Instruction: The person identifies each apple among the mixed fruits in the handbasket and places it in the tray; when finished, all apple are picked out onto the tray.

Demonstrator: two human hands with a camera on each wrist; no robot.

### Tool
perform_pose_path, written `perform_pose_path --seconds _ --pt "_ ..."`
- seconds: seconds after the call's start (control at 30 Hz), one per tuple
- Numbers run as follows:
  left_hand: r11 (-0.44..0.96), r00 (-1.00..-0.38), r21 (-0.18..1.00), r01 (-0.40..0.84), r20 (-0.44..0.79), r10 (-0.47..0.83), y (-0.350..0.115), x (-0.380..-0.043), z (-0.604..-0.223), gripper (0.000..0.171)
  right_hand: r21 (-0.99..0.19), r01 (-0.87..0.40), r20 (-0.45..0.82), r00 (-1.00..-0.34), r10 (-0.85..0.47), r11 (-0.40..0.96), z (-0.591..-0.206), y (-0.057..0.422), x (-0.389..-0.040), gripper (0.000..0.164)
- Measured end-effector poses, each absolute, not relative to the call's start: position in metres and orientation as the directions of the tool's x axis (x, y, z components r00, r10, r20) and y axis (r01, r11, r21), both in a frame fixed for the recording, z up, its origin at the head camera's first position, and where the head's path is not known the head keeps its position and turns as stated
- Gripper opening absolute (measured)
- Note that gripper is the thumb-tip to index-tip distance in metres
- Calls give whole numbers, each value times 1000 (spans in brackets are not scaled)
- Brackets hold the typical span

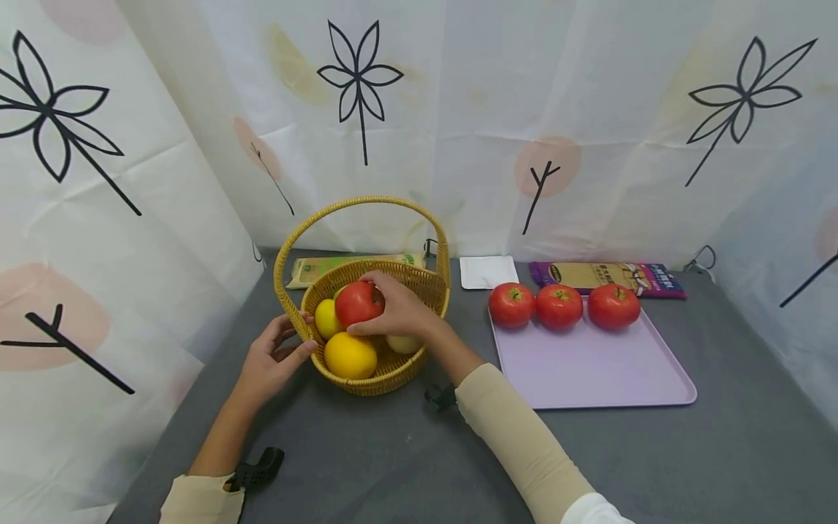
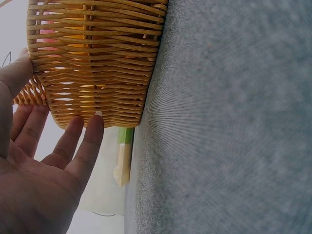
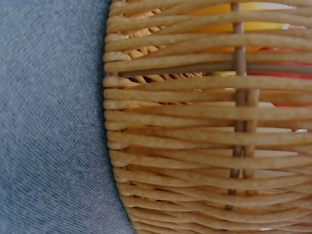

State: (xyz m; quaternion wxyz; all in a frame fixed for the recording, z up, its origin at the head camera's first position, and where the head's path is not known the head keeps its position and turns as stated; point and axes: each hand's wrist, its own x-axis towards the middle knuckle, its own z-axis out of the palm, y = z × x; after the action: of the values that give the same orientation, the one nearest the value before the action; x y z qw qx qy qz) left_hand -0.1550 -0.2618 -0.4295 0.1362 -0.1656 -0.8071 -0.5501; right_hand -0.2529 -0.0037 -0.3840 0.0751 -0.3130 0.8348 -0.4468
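Note:
A yellow wicker basket (image 1: pixel 393 382) with a tall arched handle stands on the grey table. My left hand (image 1: pixel 270 364) grips it at the left, thumb and fingertips around the foot of the handle. In the left wrist view other fingers of the left hand (image 2: pixel 53 161) lie along the woven side. Inside the basket, my right hand (image 1: pixel 399 309) holds a red tomato (image 1: pixel 358 304) between thumb and fingers. Close by it are an orange-yellow fruit (image 1: pixel 350 356), a lemon-yellow fruit (image 1: pixel 326 319) and a pale fruit (image 1: pixel 403 343). The right wrist view shows only woven basket wall (image 3: pixel 195 117) and cloth.
On the right, a lilac tray (image 1: pixel 589 371) carries three tomatoes (image 1: pixel 559 307) along its far edge. Behind it lie a purple-and-gold packet (image 1: pixel 609 278) and a white square (image 1: pixel 487 273). Another green-yellow packet (image 1: pixel 310 269) lies behind the basket. Patterned white curtains (image 1: pixel 458 109) surround the table.

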Motion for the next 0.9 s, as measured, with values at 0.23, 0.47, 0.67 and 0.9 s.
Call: perform_pose_path --seconds 0.23,0.47,0.67,0.9 --pt "320 -901 843 433 416 124 -263 -155 -430 50 -802 -480 200 -777 -597 356 -384 -4 -252 81" --pt "319 -899 841 437 419 129 -263 -156 -431 50 -821 -478 224 -773 -593 312 -383 -3 -250 75" --pt "309 -898 844 439 421 127 -263 -156 -431 48 -831 -489 239 -745 -623 265 -384 -3 -251 75" --pt "320 -901 843 433 415 125 -262 -156 -430 48 -804 -529 264 -726 -635 271 -385 -3 -251 71"
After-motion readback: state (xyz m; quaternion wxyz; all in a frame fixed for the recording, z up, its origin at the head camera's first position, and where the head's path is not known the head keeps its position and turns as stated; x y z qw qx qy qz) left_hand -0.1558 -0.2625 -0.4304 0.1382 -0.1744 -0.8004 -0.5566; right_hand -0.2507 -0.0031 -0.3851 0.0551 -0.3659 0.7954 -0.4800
